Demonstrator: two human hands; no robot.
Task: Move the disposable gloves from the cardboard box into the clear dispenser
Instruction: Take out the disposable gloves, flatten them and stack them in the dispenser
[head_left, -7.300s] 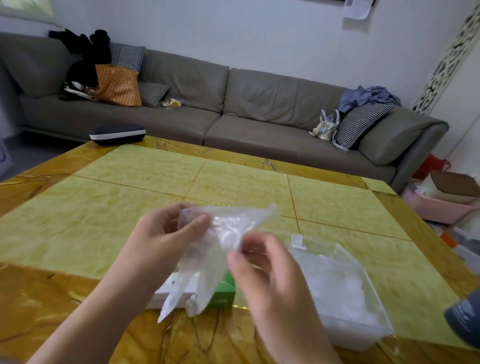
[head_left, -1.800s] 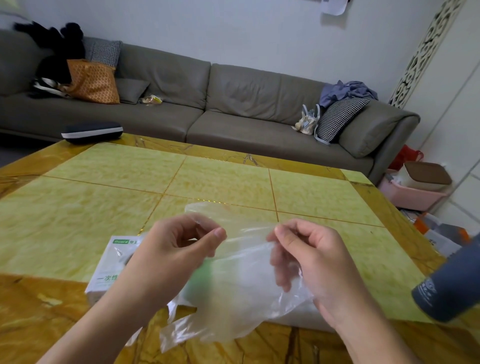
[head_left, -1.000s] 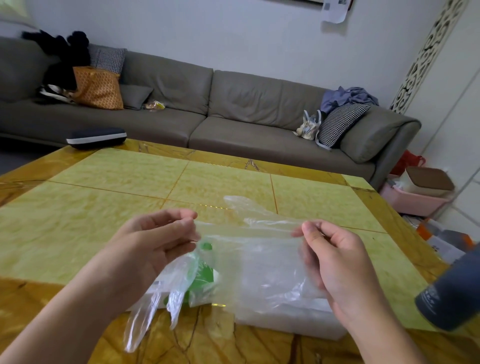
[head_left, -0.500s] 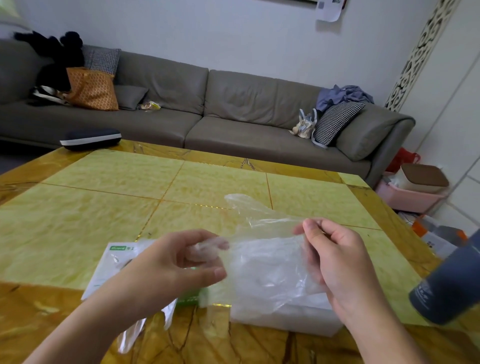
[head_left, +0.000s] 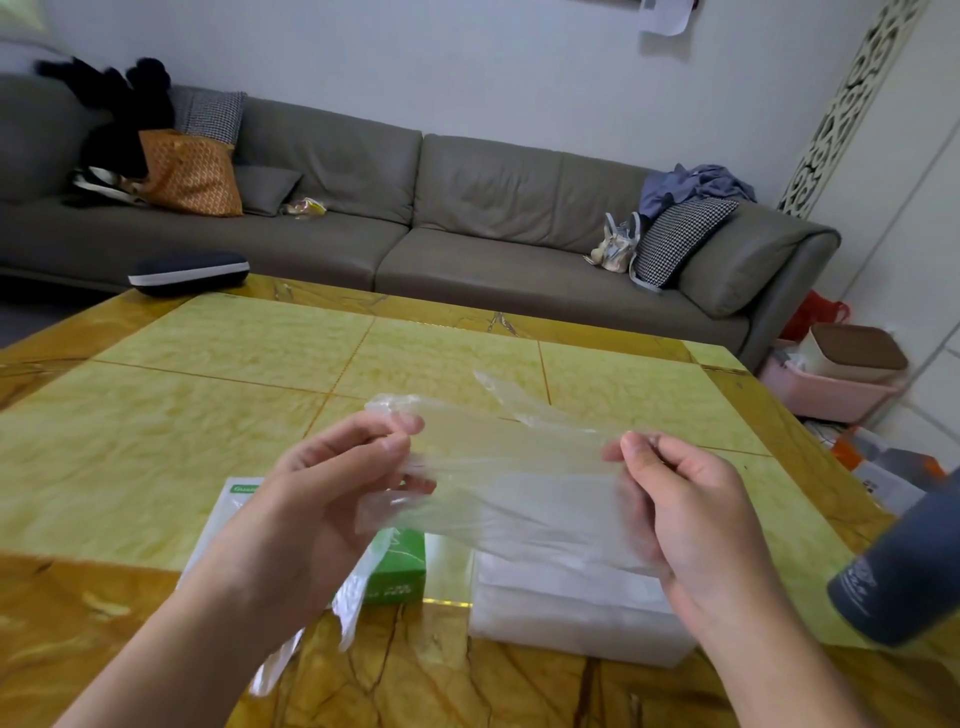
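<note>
The left hand and the right hand held one disposable glove in the air between them, above the near part of the yellow marble table. The left hand pinched one end of the film between thumb and curled fingers; the right hand pinched the other end in the same way, so the glove was pulled almost flat across the gap. Some thin finger parts of the film hung down under the left hand, and one loose part stood up behind the stretched sheet.

Under the glove, the cardboard box, white with a green end, lay on the table, partly hidden by the left hand. Just beside it, to the right, stood the clear dispenser, with a white mass of gloves already inside; whether its lid was open I could not tell. A dark grey object entered the frame at the right edge, and a grey sofa stood behind the table.

The glove appeared very light, soft and thin, with no stiffness, so it would probably fold, cling and slip easily. In my judgement, it is best taken by the edges with a gentle pinch, then folded before it goes down into the dispenser; a strong pull could tear the film.
</note>
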